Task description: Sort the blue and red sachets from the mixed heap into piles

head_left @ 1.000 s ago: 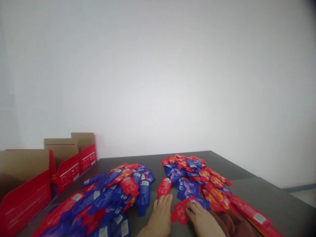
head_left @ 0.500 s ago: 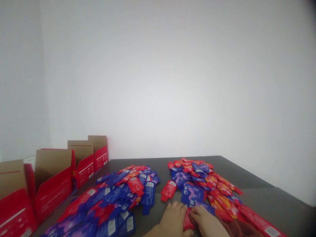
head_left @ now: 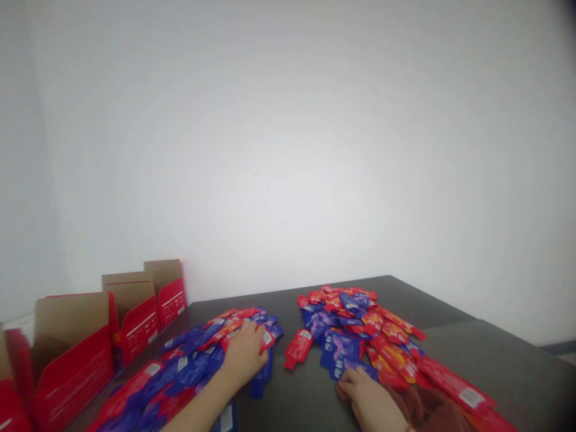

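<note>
My left hand (head_left: 243, 354) lies over the left pile of flat spouted pouches, on a red pouch (head_left: 267, 338). Its fingers are bent forward and the thumb stands apart. At the near end of the right pile, my right hand (head_left: 366, 393) is closed, its fingers curled together at the lower edge of a blue pouch (head_left: 341, 365). Whatever those fingers hold is hidden. Between the two piles, a single red pouch (head_left: 299, 348) with a white label rests on the dark table (head_left: 297, 393).
A row of red cardboard boxes (head_left: 80, 366) with raised brown flaps lines the left side. Blue and red pouches (head_left: 193, 369) overlap in the left pile. Red, orange and blue pouches (head_left: 396, 354) spread along the right. A pale wall (head_left: 279, 150) rises behind the table.
My hands have parted from around a red pouch. The left moved up and left onto the left pile; the right stays near the right pile's near end. The view has shifted slightly.
</note>
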Tool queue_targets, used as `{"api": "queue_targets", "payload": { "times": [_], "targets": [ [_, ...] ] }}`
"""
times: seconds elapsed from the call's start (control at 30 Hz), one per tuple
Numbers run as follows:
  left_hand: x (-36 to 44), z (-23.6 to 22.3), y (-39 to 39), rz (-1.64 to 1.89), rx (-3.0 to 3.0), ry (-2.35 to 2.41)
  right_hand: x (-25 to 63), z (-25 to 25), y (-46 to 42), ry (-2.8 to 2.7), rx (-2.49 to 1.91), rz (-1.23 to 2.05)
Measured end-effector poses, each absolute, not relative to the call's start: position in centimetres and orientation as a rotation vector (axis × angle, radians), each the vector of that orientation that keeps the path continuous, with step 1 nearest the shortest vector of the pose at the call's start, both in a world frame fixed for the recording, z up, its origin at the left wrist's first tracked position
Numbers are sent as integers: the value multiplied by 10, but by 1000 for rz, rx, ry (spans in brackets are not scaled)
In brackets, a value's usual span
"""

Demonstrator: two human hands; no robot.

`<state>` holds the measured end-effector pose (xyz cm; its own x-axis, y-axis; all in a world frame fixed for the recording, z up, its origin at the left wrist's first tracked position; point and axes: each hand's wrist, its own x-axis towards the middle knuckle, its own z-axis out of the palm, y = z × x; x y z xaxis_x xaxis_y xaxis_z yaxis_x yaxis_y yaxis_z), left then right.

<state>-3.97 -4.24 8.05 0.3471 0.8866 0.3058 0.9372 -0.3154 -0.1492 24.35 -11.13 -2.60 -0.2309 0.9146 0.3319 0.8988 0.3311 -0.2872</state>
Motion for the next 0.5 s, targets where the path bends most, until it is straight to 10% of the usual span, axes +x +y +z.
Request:
{"api": "queue_targets", "payload": {
  "times": [0.23, 0.5],
  "targets": [
    [-93, 81, -25, -163, -2003, -1790, 244, -26, -112, -2175, -1561, 77],
    [25, 25, -28, -300, -2433, -1550, 247, -23, -115, -2131, -1551, 170]
  ]
}}
